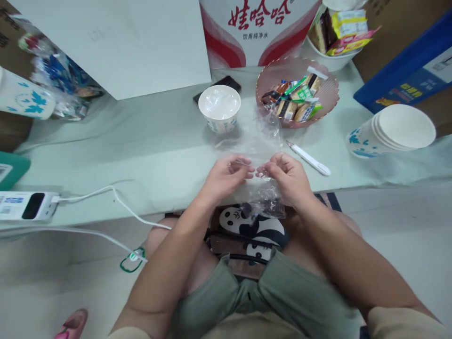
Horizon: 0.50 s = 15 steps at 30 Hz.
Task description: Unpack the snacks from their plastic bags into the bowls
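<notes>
A thin clear plastic bag (pixel 266 200) hangs over the table's front edge, and part of it spreads over the tabletop. My right hand (pixel 287 178) pinches the film between thumb and curled fingers. Close beside it, my left hand (pixel 228 176) is also closed, with a sliver of the same film at its fingertips. Just beyond the hands stands a paper cup (pixel 219 110) lined with clear plastic. A white utility knife (pixel 309 159) lies to the right of my right hand. Behind the film sits a pink scalloped bowl (pixel 262 89) of wrapped snacks.
Stacked paper cups (pixel 367 136) lean at the right. A dark phone (pixel 229 84) lies behind the lined cup. At the left are a white power bank (pixel 49 205) and its cable (pixel 116 195). Boxes, including a red-and-white carton (pixel 254 52), line the back. A panda-patterned bag (pixel 268 230) rests below the table edge.
</notes>
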{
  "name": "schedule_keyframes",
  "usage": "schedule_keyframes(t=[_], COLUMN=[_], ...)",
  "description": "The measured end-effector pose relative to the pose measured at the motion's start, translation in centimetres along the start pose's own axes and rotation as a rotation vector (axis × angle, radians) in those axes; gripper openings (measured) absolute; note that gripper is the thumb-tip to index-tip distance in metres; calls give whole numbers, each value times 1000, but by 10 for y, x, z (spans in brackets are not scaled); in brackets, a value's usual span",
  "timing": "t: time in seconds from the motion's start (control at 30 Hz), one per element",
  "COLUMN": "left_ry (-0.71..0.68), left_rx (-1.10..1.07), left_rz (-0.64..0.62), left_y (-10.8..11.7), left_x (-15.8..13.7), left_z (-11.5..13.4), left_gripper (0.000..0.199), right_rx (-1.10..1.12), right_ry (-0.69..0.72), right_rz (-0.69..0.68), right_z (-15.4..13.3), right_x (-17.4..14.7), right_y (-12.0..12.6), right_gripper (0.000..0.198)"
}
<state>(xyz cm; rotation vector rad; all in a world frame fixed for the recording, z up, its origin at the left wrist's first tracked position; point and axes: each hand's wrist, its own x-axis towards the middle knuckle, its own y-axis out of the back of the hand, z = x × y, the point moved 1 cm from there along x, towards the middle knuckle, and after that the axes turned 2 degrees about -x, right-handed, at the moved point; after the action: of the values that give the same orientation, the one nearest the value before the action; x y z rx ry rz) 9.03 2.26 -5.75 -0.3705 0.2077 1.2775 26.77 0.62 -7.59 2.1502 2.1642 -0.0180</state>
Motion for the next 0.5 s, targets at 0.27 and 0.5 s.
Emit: schedule_keyframes(t=[0.27, 0.5], left_ry=[-125, -288], left_rx=[155, 93], left_rz=[-99, -176], left_y=[28, 31], left_x=[-14, -24], left_z=[17, 17], left_gripper=[23, 10], right_rx=[101, 262], right_ry=[-93, -89], right_rz=[-234, -97], right_z=[2, -7], right_x=[-9, -5], right_y=[6, 15], right_gripper=[44, 33])
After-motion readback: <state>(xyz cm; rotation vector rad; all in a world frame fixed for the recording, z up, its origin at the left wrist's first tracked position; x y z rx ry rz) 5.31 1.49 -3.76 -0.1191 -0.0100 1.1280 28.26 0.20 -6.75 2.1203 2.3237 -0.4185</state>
